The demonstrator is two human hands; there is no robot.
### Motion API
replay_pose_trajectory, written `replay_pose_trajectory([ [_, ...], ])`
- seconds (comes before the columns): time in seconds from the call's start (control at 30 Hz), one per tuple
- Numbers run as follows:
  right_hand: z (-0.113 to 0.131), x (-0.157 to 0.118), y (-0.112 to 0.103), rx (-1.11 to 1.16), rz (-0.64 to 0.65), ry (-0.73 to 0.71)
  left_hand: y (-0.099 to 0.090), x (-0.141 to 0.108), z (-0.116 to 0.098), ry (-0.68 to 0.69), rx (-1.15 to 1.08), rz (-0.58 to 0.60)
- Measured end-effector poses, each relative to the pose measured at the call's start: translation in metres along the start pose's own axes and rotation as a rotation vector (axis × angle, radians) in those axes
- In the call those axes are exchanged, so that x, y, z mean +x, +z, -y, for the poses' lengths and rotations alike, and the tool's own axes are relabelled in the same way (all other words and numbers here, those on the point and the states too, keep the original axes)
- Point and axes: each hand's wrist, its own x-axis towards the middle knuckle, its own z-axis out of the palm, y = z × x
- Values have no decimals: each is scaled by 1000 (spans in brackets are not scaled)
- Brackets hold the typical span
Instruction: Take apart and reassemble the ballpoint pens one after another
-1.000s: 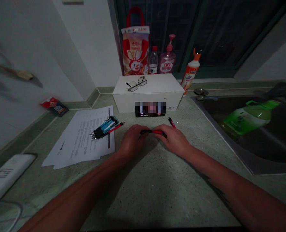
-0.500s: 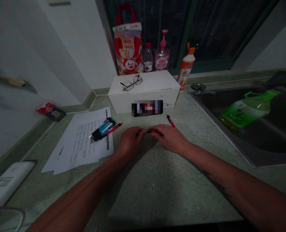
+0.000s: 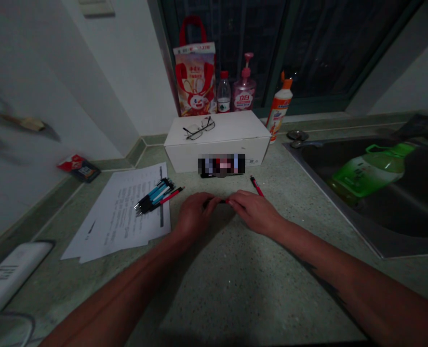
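Observation:
Both hands meet over the counter, fingertips close together on a thin red and black pen. My left hand is closed on its dark end, and my right hand pinches the red end. Much of the pen is hidden by fingers. Just beyond my right hand lies another red and black pen. To the left of my left hand, several blue, black and red pens rest in a bunch on printed sheets.
Behind the hands a phone leans against a white box with glasses on top. Bottles and a red bag stand behind it. A sink with a green jug is right, a white power strip left.
My right hand's fingers have drawn together on the pen, and less of its red part shows. The whole view has shifted slightly, with objects lower in the picture.

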Motion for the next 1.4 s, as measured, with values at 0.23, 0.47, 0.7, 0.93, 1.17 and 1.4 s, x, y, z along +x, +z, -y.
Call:
replay_pose_trajectory([
  [0.23, 1, -1, -1, 59, -52, 64, 3, 1, 3, -14, -10, -36],
  [0.47, -1, 0, -3, 78, -41, 22, 5, 1, 6, 79, -33, -39],
  [0.7, 0, -1, -4, 20, -29, -28, 7, 1, 9, 188, -20, 36],
  [0.93, -8, 0, -8, -139, -69, -1, 4, 1, 5, 147, 134, 65],
  [1.17, -10, 1, -15, -309, -140, 65, 0, 4, 5, 7, 185, -28],
  [1.4, 1, -1, -12, -353, 87, -202, 0, 4, 6, -15, 175, -38],
])
